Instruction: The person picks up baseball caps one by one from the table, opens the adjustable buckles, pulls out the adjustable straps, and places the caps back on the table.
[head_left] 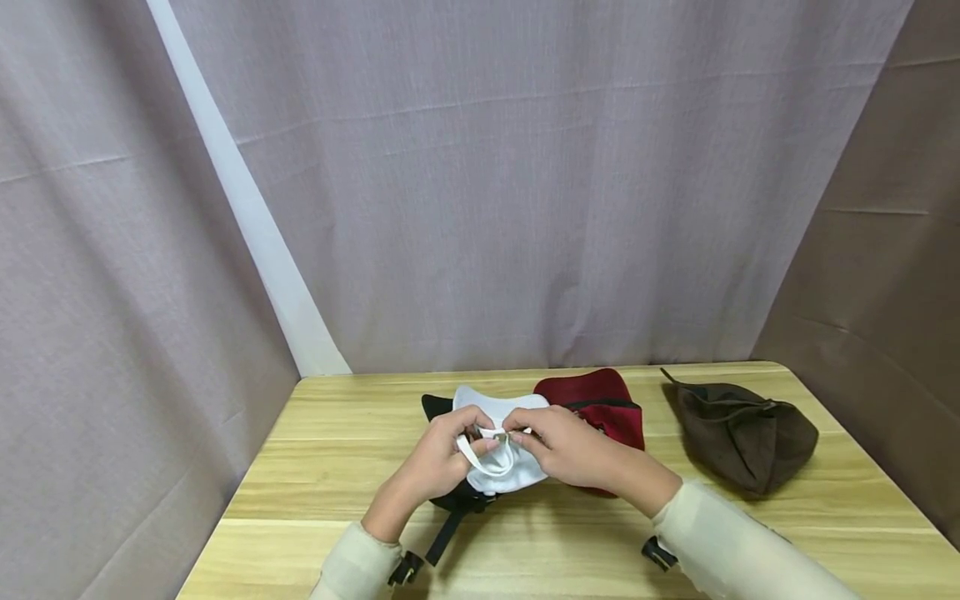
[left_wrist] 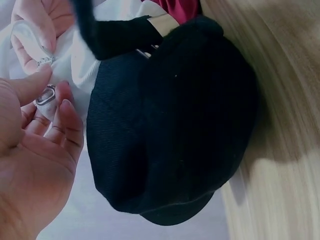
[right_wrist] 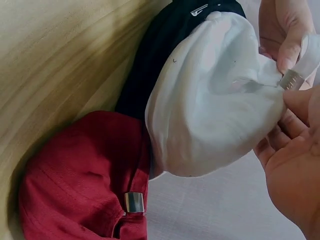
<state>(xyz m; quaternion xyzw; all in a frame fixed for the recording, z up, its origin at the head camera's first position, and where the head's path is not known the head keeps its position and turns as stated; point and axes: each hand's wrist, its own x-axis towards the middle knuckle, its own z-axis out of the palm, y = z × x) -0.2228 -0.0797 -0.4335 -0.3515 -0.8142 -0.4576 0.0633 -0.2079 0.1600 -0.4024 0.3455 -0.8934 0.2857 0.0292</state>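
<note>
On the head view I have the left hand (head_left: 437, 454) and right hand (head_left: 577, 450) both pinching the white cap (head_left: 528, 473) at its strap (head_left: 469, 457), between the black cap (head_left: 450, 500) and red cap (head_left: 581, 389) — the brown hat (head_left: 742, 433) lies apart on the bench (head_left: 337, 475). The left wrist view shows me a metal ring (left_wrist: 46, 95) at the left fingers. On the right wrist view, the buckle (right_wrist: 291, 80) meets the right thumb. I'd judge this as strap adjusting — threading or freeing, I can't tell; next calls for steadying the buckle while drawing the strap.
</note>
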